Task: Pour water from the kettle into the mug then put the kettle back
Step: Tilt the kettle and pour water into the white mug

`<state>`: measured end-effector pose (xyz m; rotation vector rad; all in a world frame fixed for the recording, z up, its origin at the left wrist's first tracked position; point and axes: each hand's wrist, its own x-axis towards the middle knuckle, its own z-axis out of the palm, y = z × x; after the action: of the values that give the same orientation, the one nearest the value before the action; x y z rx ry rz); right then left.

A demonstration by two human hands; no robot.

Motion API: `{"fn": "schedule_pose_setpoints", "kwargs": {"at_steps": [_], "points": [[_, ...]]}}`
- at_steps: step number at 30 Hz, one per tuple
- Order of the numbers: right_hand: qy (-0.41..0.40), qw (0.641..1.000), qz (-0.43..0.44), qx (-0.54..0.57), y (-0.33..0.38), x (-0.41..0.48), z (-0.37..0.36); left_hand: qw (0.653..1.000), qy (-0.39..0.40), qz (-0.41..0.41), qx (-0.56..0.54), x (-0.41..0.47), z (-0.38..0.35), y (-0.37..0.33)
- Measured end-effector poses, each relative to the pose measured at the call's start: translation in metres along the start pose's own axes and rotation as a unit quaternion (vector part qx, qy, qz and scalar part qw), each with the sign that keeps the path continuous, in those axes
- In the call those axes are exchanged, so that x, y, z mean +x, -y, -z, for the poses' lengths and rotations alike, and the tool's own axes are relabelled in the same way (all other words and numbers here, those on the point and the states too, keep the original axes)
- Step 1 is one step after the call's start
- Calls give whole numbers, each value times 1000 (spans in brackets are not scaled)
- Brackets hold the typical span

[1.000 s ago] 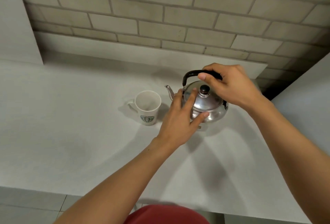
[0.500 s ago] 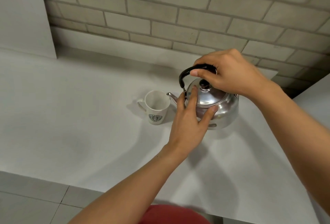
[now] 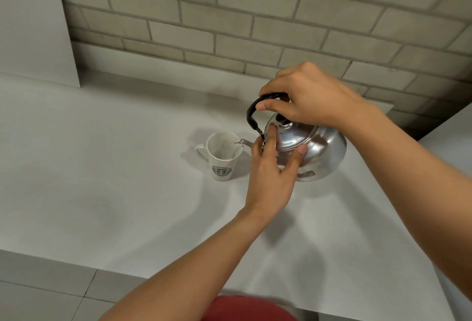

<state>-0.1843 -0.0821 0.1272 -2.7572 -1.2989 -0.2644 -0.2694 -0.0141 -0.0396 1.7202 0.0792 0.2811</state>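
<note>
A shiny steel kettle point(image 3: 321, 147) with a black handle is lifted off the white counter and tilted to the left. Its spout reaches over the rim of a white mug point(image 3: 222, 157) with a green round logo, and a thin stream of water runs into the mug. My right hand point(image 3: 309, 98) is closed around the kettle's black handle from above. My left hand point(image 3: 273, 167) rests on the kettle with fingers spread, pressing on the lid and the near side. The mug stands upright, its handle pointing left.
The white counter point(image 3: 127, 193) stretches left and toward me, its front edge low in view. A brick wall point(image 3: 229, 14) with a low white ledge runs behind. A white panel point(image 3: 30, 26) stands at the far left, and a raised white surface point(image 3: 452, 147) lies at the right.
The kettle has been raised off the counter and tipped left until its spout hangs over the mug. Water now runs out. Both hands kept their hold.
</note>
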Motion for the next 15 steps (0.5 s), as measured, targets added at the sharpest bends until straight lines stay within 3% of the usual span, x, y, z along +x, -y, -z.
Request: {"fn": "schedule_pose_setpoints", "kwargs": {"at_steps": [15], "points": [[45,997,12,-56,9,13,14,999,-22,22,-32,3,-9,-7]]}}
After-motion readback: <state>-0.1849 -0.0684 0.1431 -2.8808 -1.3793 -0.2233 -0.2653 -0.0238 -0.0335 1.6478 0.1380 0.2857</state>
